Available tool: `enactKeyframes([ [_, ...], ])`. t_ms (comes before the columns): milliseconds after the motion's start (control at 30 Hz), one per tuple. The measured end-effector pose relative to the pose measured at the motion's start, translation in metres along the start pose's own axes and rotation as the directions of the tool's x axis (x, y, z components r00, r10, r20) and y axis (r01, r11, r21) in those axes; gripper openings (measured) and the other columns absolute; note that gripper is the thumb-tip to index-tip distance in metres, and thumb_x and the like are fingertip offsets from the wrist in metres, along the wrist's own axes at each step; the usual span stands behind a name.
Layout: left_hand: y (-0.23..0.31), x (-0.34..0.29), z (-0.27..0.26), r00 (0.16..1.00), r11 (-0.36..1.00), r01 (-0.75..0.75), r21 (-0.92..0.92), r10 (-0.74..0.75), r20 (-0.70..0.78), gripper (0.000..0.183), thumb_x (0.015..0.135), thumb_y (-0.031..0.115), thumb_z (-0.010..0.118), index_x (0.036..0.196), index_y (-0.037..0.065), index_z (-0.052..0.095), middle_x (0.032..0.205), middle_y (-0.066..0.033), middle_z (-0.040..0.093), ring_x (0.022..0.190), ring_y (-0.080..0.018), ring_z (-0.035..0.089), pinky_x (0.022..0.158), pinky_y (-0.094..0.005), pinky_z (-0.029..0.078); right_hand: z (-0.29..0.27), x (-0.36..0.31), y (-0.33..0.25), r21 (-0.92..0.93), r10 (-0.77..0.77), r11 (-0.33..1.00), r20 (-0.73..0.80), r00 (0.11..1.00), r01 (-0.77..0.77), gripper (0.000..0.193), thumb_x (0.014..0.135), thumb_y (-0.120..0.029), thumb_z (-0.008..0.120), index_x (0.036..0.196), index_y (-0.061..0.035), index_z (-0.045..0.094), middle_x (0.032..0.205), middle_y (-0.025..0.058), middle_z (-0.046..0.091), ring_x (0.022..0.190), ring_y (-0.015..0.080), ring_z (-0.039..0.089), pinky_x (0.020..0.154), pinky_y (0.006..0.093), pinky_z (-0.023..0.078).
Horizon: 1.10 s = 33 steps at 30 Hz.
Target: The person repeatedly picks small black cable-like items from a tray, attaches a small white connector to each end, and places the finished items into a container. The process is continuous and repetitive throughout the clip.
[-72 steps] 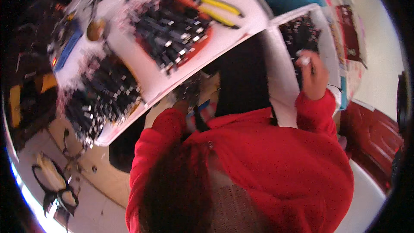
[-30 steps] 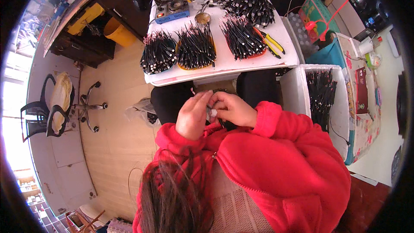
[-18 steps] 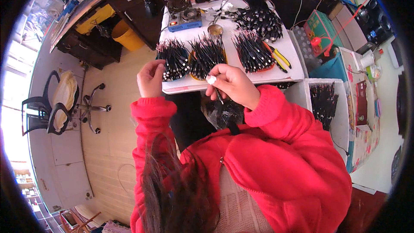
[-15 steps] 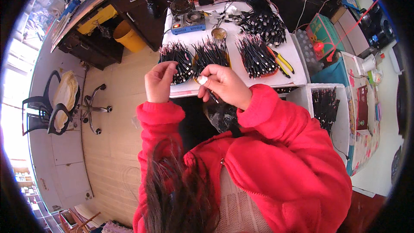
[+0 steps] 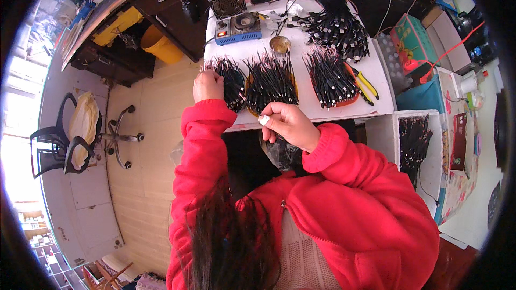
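Observation:
My left hand [image 5: 208,86] reaches over the near left edge of the leftmost bundle of short black cables [image 5: 232,83], fingers curled in; whatever they grip is hidden. Closer to my body, my right hand [image 5: 293,127] pinches a small crumpled white piece [image 5: 263,120] between thumb and fingers, just off the table's front edge. A middle cable bundle [image 5: 271,79] sits in a yellow tray beyond my right hand. Further right, another cable bundle [image 5: 328,78] rests in an orange-red tray.
Yellow-handled pliers [image 5: 366,85] lie beside the right bundle. Behind stand a blue heating unit [image 5: 238,33] with a lit red switch, a small round metal dish [image 5: 280,44] and a heap of black cables [image 5: 344,35]. At right, a white foam box [image 5: 394,145] holds more cables.
My left hand has moved forward to the left cable bundle. The right hand still pinches the white piece; the dark cable-like piece seen below it before no longer shows. The view has shifted slightly.

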State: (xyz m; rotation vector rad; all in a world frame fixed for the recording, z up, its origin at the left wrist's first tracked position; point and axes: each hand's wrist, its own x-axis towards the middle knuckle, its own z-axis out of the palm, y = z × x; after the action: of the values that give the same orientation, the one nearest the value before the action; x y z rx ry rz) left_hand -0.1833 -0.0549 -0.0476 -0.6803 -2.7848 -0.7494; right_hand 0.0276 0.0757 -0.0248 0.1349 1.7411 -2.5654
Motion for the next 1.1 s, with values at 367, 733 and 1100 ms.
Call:
enactKeyframes([
  [367,-0.064,0.014,-0.041,0.994,0.989,0.103,-0.103,-0.1,0.034,0.03,0.075,0.029,0.073,0.086,0.002,0.072,0.074,-0.0135,0.069,0.067,-0.0208,0.067,0.063,-0.0327,0.051,0.002,-0.008,0.011,-0.048,0.135,0.99,0.049,0.99,-0.132,0.012,0.093,-0.011,0.053,0.09,0.0002,0.053,0.068,0.0064,0.061,0.058,0.0107,0.058,0.053,0.0234,0.047],
  [733,-0.046,0.006,-0.026,0.993,0.995,0.09,-0.042,-0.087,0.075,0.018,0.069,0.018,0.075,0.077,0.002,0.07,0.07,-0.0178,0.065,0.068,-0.0326,0.065,0.066,-0.0393,0.051,0.007,-0.012,0.015,-0.089,0.125,0.989,0.079,0.989,-0.118,0.012,0.093,-0.011,0.054,0.09,0.0004,0.054,0.067,0.0062,0.061,0.056,0.0109,0.057,0.053,0.024,0.047],
  [1100,-0.045,0.005,-0.038,0.995,0.995,0.028,-0.094,-0.019,0.093,0.02,0.075,0.02,0.072,0.077,0.0,0.07,0.061,-0.0097,0.064,0.054,-0.0192,0.061,0.055,-0.0324,0.048,0.008,-0.026,0.013,-0.079,0.084,0.994,0.082,0.993,-0.078,0.012,0.093,-0.011,0.053,0.091,0.001,0.054,0.067,0.0068,0.061,0.056,0.0107,0.057,0.053,0.0235,0.047],
])
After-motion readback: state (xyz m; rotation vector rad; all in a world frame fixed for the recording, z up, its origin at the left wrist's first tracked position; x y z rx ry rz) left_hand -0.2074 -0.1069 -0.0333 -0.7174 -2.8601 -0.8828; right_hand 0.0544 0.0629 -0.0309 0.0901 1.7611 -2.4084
